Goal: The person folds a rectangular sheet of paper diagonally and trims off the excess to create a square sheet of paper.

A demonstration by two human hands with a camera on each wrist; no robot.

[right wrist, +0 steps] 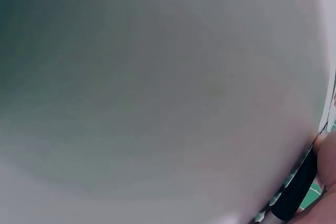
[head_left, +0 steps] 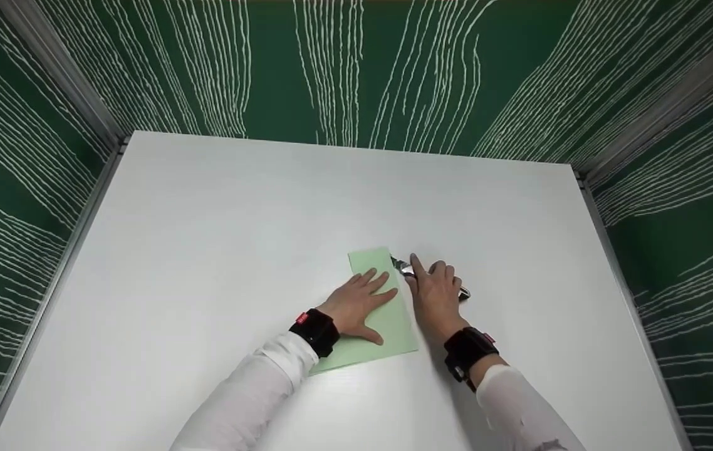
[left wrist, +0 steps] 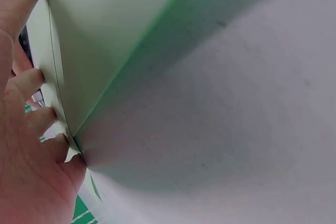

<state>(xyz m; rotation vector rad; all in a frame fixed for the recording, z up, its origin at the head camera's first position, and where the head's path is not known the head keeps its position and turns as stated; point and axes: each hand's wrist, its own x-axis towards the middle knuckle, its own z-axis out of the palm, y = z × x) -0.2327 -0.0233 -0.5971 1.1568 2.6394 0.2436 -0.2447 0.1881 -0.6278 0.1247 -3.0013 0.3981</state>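
Observation:
A light green sheet of paper (head_left: 399, 333), folded with its layers slightly apart in the left wrist view, lies on the white table. My left hand (head_left: 356, 307) presses on it with fingers spread. Just right of the paper, my right hand (head_left: 437, 299) grips a utility knife (head_left: 403, 267), its forefinger stretched along the top. The knife's tip is at the paper's upper right edge; whether it touches cannot be told. Its dark rear end sticks out past the palm. In the right wrist view part of the dark handle (right wrist: 296, 190) shows beneath the fingers.
The white table (head_left: 237, 200) extends around the paper on all sides. Green walls with white wavy lines (head_left: 331, 69) stand at the back and both sides, joined by grey metal posts (head_left: 62, 69). Both wrists wear black bands (head_left: 316, 332).

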